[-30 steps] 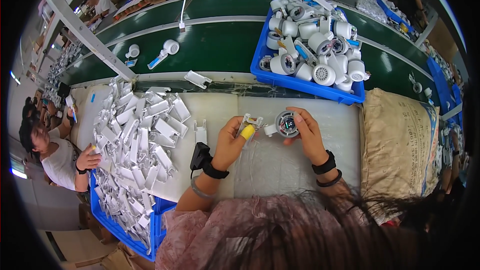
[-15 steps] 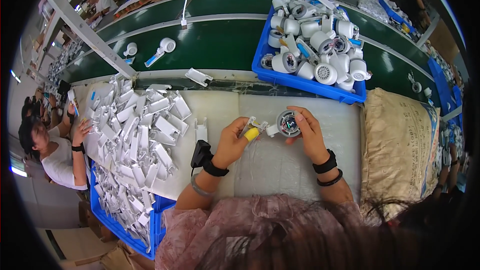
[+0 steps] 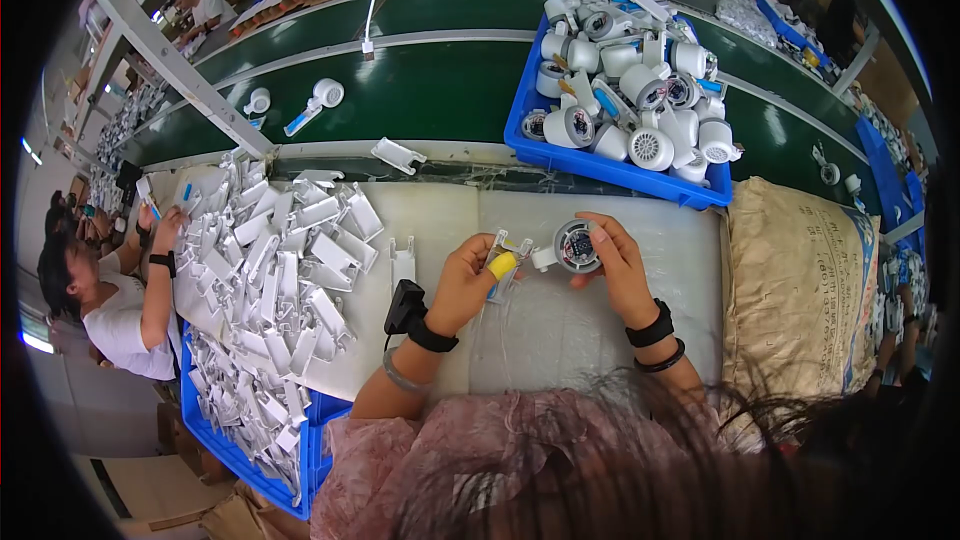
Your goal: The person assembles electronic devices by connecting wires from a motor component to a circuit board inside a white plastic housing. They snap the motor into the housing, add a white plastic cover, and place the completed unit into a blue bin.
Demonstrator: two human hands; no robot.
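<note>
My left hand [image 3: 460, 285] is closed around the white plastic handle [image 3: 503, 242] of a small fan unit; a blue part shows below its fingers. A yellow cover [image 3: 503, 265] sits on one fingertip. My right hand [image 3: 622, 268] grips the round white fan head [image 3: 576, 248], its open face turned up with a dark circuit board inside. Handle and head meet at a short white neck [image 3: 544, 259] between my hands. Left of my left hand, a loose white handle shell [image 3: 402, 262] lies on the table.
White handle shells [image 3: 285, 250] are heaped at left, above a blue bin [image 3: 312, 460] of more. A blue crate [image 3: 620, 172] full of fan units stands at the far side. A green conveyor [image 3: 430, 90] runs behind. At right lies a brown sack [image 3: 795, 290]; a co-worker [image 3: 120, 300] sits at left.
The handle in my left hand has tilted, and its blue part now shows. Green light on the circuit board is gone. Fan units on the conveyor have shifted left; the co-worker's hand has risen.
</note>
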